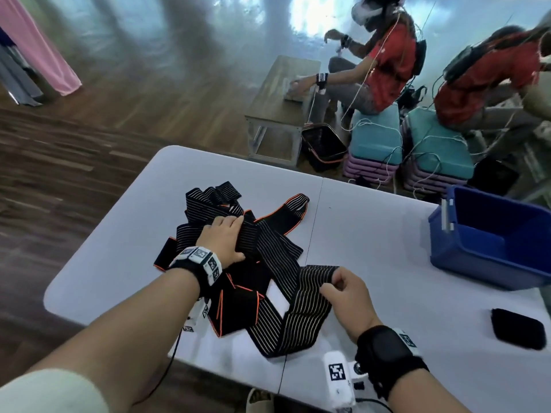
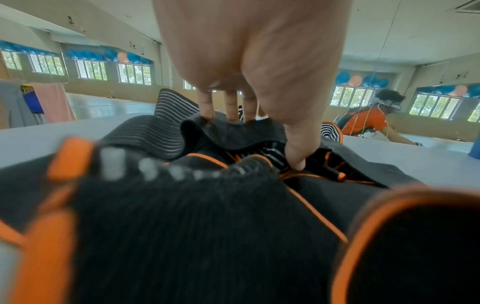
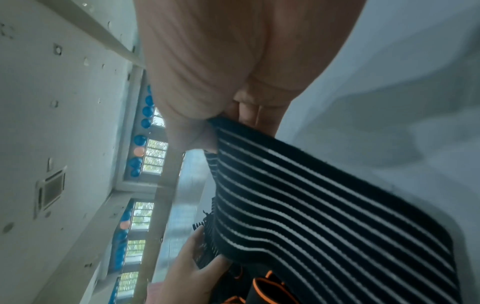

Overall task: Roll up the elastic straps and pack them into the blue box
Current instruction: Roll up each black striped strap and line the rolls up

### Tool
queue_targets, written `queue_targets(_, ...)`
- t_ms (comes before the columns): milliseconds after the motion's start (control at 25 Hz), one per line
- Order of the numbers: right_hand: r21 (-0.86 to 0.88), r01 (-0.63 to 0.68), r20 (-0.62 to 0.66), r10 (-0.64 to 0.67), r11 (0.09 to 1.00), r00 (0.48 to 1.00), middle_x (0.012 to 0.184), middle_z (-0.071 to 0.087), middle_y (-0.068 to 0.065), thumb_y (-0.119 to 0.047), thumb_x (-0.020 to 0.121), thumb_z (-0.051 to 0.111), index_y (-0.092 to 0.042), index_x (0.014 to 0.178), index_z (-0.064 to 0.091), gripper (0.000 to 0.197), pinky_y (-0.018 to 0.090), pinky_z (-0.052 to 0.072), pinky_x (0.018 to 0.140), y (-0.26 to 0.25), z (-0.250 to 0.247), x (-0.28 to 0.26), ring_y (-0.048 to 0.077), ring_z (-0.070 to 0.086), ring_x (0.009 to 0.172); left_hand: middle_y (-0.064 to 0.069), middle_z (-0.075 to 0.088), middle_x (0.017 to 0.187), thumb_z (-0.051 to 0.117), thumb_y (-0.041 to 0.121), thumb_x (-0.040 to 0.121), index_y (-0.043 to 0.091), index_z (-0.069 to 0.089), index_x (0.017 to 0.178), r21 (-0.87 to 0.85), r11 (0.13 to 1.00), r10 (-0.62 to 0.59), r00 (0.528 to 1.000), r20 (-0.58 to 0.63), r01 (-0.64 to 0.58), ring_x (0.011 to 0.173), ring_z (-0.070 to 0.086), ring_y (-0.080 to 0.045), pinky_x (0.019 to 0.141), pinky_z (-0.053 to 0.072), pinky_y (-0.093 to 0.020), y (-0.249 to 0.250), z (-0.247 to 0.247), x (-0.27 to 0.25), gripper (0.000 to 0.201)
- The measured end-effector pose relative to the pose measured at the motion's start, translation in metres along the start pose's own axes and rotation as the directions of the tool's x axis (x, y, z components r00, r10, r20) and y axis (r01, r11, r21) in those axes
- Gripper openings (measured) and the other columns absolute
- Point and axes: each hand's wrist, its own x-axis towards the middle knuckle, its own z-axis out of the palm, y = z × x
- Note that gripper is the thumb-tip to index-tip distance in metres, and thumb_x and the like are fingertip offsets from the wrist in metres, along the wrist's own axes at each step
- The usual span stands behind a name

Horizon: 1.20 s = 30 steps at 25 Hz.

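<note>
The straps (image 1: 262, 263) are ribbed, matt black woven elastic cloth with pale stripes and orange edging. The surface (image 1: 372, 234) looks smooth, matt, pale grey plastic. The blue box (image 1: 477, 260) is smooth plastic with a slight sheen. The floor (image 1: 59, 162) is glossy wood-grain plank.

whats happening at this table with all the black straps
A person is sorting a tangled pile of striped elastic straps on a grey table. The left hand presses on the pile while the right hand pinches the end of one strap, pulling it free. The blue box waits at right; nothing looks rolled yet.
</note>
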Motion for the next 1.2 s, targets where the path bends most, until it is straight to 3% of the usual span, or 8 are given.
queue_targets(160,0.169,-0.074,-0.075,0.088,0.983,0.993,0.062,0.055,-0.015,0.001,0.081,0.056,-0.027,0.067,0.054,0.031,0.020,0.042,0.055,0.005,-0.002,-0.002,0.003,0.051,0.058,0.001,0.056,0.133,0.064,0.055,0.080,0.025,0.054,0.138,0.026,0.997,0.071,0.993,-0.093,-0.068,0.125,0.047,-0.025,0.100,0.044,-0.045,0.014,-0.007,0.006,0.066)
queue_targets(240,0.286,-0.097,-0.127,0.139,0.953,0.982,0.075,0.069,-0.006,0.007,0.084,0.052,-0.019,0.083,0.063,0.029,0.025,0.052,0.060,0.005,-0.007,-0.001,0.009,0.064,0.070,0.001,0.060,0.125,0.064,0.054,0.081,0.025,0.060,0.130,-0.045,0.990,0.123,0.973,-0.197,-0.135,0.119,0.051,-0.025,0.095,0.045,-0.044,0.032,-0.012,-0.001,0.057)
queue_targets(400,0.453,-0.113,-0.183,0.216,0.884,0.959,0.095,0.072,0.010,0.010,0.085,0.045,-0.012,0.108,0.062,0.036,0.030,0.056,0.061,0.003,-0.027,-0.003,0.017,0.068,0.077,0.003,0.062,0.118,0.068,0.047,0.079,0.024,0.063,0.125,-0.180,0.932,0.245,0.913,-0.327,-0.314,0.114,0.053,-0.025,0.093,0.045,-0.045,0.085,-0.015,-0.029,0.052)
queue_targets(640,0.520,-0.084,-0.168,0.198,0.850,0.966,0.088,0.069,0.007,0.006,0.079,0.043,-0.030,0.123,0.067,0.062,0.032,0.055,0.070,0.018,-0.098,-0.023,0.017,0.064,0.076,0.004,0.058,0.127,0.066,0.043,0.084,0.025,0.058,0.136,-0.222,0.904,0.328,0.925,-0.190,-0.366,0.121,0.049,-0.023,0.099,0.043,-0.041,0.185,0.008,-0.061,0.055)
queue_targets(760,0.471,-0.118,-0.181,0.226,0.875,0.957,0.096,0.072,0.015,0.000,0.082,0.046,-0.018,0.103,0.079,0.042,0.037,0.054,0.069,0.033,-0.135,-0.035,0.021,0.064,0.080,0.004,0.054,0.133,0.063,0.043,0.087,0.028,0.050,0.143,-0.207,0.902,0.363,0.926,-0.108,-0.378,0.125,0.046,-0.022,0.103,0.042,-0.042,0.237,0.025,-0.069,0.059)
queue_targets(880,0.421,-0.085,-0.254,0.207,0.903,0.945,0.080,0.073,0.008,-0.019,0.084,0.069,-0.010,0.084,0.077,0.013,0.031,0.055,0.064,0.056,-0.174,-0.046,0.019,0.064,0.073,0.003,0.053,0.137,0.063,0.041,0.088,0.028,0.045,0.147,-0.209,0.881,0.423,0.904,-0.058,-0.425,0.127,0.045,-0.024,0.105,0.041,-0.041,0.297,0.043,-0.079,0.063)
queue_targets(960,0.336,-0.080,-0.313,0.192,0.938,0.930,0.075,0.072,0.003,-0.018,0.085,0.077,-0.012,0.081,0.072,0.009,0.032,0.054,0.066,0.079,-0.197,-0.050,0.019,0.064,0.071,0.000,0.050,0.141,0.066,0.039,0.086,0.026,0.039,0.152,-0.221,0.865,0.461,0.887,-0.001,-0.450,0.129,0.044,-0.026,0.109,0.040,-0.040,0.329,0.057,-0.088,0.072)
queue_targets(1200,0.146,-0.220,-0.163,0.243,0.964,0.956,0.120,0.072,0.002,-0.002,0.086,0.074,-0.018,0.136,0.059,0.055,0.043,0.053,0.103,0.130,-0.224,-0.049,0.020,0.070,0.109,0.003,0.040,0.152,0.058,0.070,0.078,0.028,0.032,0.156,-0.296,0.890,0.379,0.924,0.057,-0.347,0.142,0.033,-0.021,0.119,0.034,-0.040,0.315,0.064,-0.095,0.093)
